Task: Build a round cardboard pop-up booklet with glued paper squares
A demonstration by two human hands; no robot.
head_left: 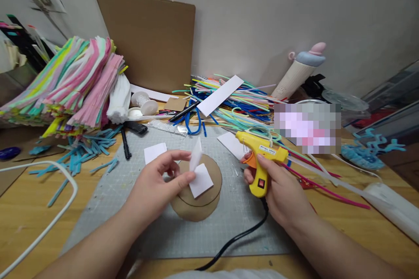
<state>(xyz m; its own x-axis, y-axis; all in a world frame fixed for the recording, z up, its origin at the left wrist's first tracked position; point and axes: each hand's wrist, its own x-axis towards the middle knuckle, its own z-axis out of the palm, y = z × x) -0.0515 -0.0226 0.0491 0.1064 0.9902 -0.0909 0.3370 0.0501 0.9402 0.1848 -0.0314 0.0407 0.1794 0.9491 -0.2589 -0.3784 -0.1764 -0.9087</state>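
My left hand (161,181) pinches a small folded white paper piece (199,170) between thumb and fingers, holding it over a round brown cardboard disc (198,202) that lies on the grey cutting mat (157,222). My right hand (278,189) grips a yellow hot glue gun (260,157) by its handle, finger at the orange trigger, nozzle pointing left toward the disc. The gun's black cord (235,239) trails back toward me. Two more white paper pieces, a square (155,152) and a scrap (231,143), lie on the mat.
Piles of coloured pipe cleaners sit at the left (72,83) and at the back centre (235,100). Blue cut pieces (88,148) are scattered left. A cardboard sheet (149,39) leans on the wall. A bottle (299,72), black markers (125,141) and a white tube (49,222) lie around.
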